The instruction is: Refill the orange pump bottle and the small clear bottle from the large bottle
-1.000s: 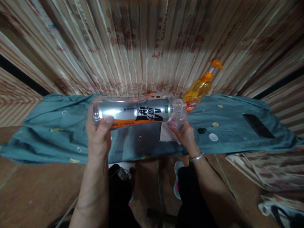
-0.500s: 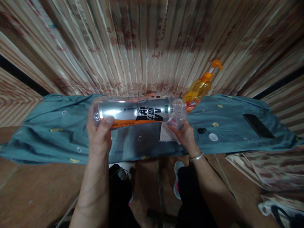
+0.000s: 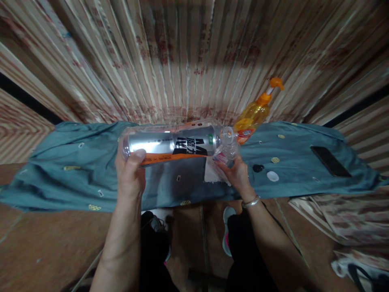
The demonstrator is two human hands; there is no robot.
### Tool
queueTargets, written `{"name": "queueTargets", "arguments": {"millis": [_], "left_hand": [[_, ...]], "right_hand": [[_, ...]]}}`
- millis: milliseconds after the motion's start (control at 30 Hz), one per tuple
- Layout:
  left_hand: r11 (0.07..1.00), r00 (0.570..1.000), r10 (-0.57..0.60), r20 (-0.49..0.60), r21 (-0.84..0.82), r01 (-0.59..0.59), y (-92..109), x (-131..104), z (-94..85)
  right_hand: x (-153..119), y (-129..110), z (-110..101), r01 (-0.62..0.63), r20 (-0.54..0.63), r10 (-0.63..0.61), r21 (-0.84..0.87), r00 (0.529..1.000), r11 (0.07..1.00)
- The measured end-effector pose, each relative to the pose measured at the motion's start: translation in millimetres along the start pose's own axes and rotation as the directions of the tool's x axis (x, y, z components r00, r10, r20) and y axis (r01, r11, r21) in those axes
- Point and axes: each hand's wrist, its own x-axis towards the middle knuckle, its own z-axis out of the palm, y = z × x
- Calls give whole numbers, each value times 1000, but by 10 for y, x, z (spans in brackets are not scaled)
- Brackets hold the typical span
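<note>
My left hand [image 3: 130, 172] is wrapped round the base end of a large clear plastic bottle [image 3: 194, 144] with a silver and orange label. The bottle lies nearly level in the air, its neck towards the right. At that neck my right hand [image 3: 238, 174] grips a smaller clear plastic bottle [image 3: 230, 150] with some pink on it. The two bottle mouths are close together; whether they touch cannot be made out. Any liquid inside is not visible. Just behind the right hand stands an orange pump bottle [image 3: 253, 114] of yellow liquid.
A teal patterned cloth [image 3: 164, 186] covers the narrow table. On it lie a white paper or cloth piece [image 3: 211, 173], a small black item [image 3: 258, 168], a white round item [image 3: 272, 175] and a black phone [image 3: 330, 161]. A pleated curtain [image 3: 182, 61] hangs behind.
My left hand and the large bottle's base end have shifted slightly to the right. The right hand and the smaller bottle stay almost in place.
</note>
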Motion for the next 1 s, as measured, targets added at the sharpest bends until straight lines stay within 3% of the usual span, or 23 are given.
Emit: {"name": "queueTargets", "arguments": {"millis": [433, 800, 1000], "left_hand": [[978, 987, -152, -59, -150, 141, -85, -50, 79], [981, 990, -139, -36, -141, 132, -85, -51, 79], [974, 980, -167, -107, -173, 147, -23, -43, 119]], "right_hand": [[-3, -50, -10, -3, 1, 3, 39, 1000, 999], [4, -57, -12, -7, 9, 7, 13, 1000, 1000], [-15, -45, 3, -15, -6, 15, -19, 1000, 1000]]}}
